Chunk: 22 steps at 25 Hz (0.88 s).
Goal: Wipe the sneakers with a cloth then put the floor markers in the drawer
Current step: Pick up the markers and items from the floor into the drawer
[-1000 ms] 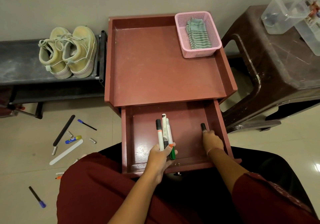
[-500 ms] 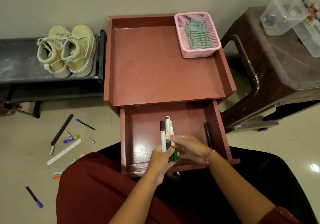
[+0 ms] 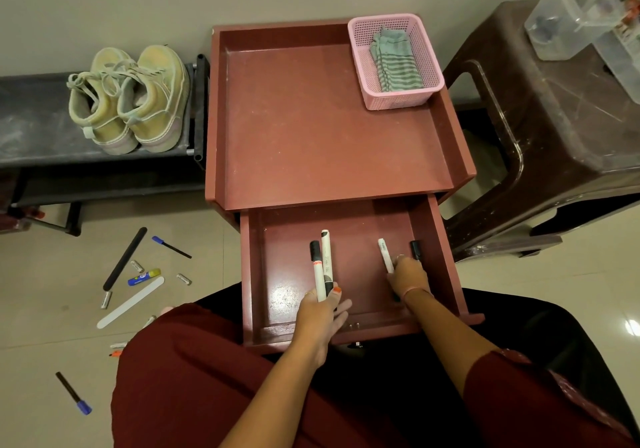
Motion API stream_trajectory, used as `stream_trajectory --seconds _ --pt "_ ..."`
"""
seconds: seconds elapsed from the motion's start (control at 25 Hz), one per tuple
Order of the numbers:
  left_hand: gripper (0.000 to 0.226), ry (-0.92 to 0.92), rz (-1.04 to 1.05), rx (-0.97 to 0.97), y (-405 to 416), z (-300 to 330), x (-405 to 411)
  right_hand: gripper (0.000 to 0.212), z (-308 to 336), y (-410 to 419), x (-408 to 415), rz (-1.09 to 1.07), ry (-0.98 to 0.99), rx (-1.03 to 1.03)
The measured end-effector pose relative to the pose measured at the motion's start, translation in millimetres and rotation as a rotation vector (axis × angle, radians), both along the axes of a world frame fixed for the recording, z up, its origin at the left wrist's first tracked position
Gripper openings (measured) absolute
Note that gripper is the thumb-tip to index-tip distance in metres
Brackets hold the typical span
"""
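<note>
Open drawer (image 3: 429, 240): markers in L hand (image 3: 320, 311) & R hand (image 3: 407, 279).

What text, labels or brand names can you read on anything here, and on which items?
No text here can be read with certainty.
White marker in left hand: dark print on barrel, blurred.
White marker in right hand: small print, too small.
Blue and yellow tube on floor: label blurred.

We have a single view, worn on the head, looking steeply down and forward at close range. The open drawer (image 3: 349, 274) sits just beyond our lap, the desk (image 3: 311, 129) above it against the wall, floor (image 3: 52, 302) at left.
</note>
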<state>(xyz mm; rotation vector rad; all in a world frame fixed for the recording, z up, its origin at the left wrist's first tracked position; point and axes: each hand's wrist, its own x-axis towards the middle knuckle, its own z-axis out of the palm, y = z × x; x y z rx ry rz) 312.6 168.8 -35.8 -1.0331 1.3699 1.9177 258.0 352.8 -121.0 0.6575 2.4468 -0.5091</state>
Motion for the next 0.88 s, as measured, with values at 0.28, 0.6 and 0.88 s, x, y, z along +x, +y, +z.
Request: stream_trajectory --seconds 0.28,0.6,0.88 --pt "0.025 -0.035 -0.055 0.047 -0.7 -1.4 0.3 0.030 -5.6 17.7 7.8 0.092 -0.016 0.265" --pt "0.020 -0.026 -0.105 0.070 3.3 4.1 1.3 0.035 58.1 -38.2 17.4 -0.418 -0.098 -0.972" --pt "0.018 -0.029 -0.107 0.080 4.5 4.7 0.3 0.023 74.0 -51.9 16.7 -0.428 -0.224 -1.307"
